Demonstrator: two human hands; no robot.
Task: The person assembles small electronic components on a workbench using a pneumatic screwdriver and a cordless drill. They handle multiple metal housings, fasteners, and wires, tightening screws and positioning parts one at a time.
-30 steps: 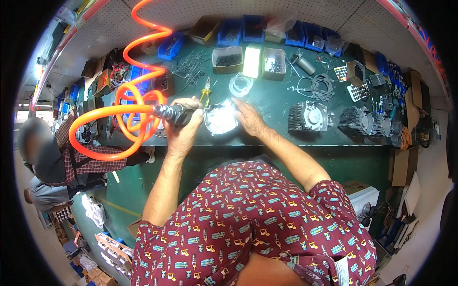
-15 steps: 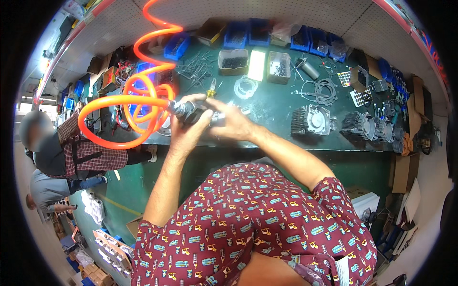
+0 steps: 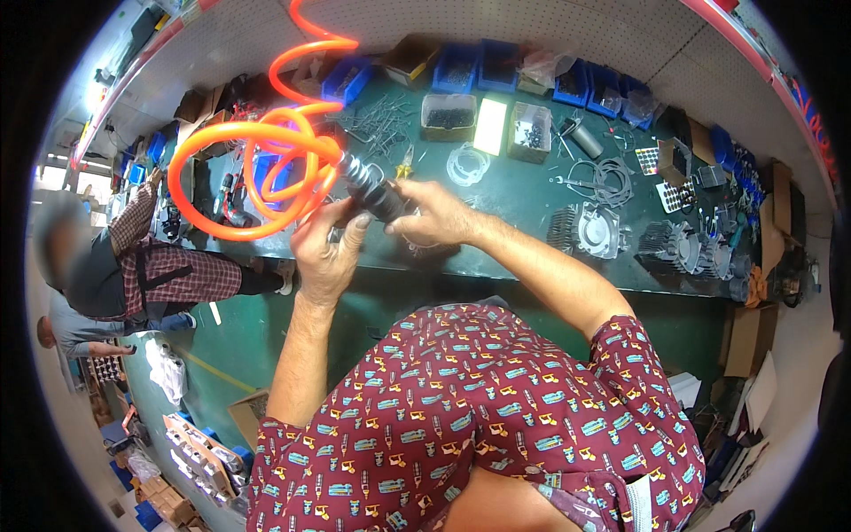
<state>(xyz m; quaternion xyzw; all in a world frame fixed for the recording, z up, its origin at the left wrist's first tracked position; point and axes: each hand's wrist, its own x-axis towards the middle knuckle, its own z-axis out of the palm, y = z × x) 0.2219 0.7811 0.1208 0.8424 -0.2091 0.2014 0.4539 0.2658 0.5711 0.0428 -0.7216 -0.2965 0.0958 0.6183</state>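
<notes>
My right hand (image 3: pixel 439 213) is closed around a dark air tool (image 3: pixel 383 199), which tilts toward the upper left over the near edge of the workbench. A metal coupling on the tool joins it to a coiled orange air hose (image 3: pixel 226 130). Just left of the tool, my left hand (image 3: pixel 324 257) has its fingers curled and thumb bent in. A small shiny bit shows between them, too little to name. Beneath the right hand, a metal part on the bench is mostly hidden. Behind the hands lies a yellow-handled tool (image 3: pixel 405 165).
Blue bins (image 3: pixel 456 69) and open boxes of small parts (image 3: pixel 448 117) line the back of the green bench (image 3: pixel 523 191). Finned engine cylinders (image 3: pixel 598 230) and looped grey tubing (image 3: pixel 607 180) lie at right. Two people (image 3: pixel 97 266) stand at far left.
My left hand has come away from the air tool, down and to the left. The tool now rests in my right hand alone, and the hose loops have shifted.
</notes>
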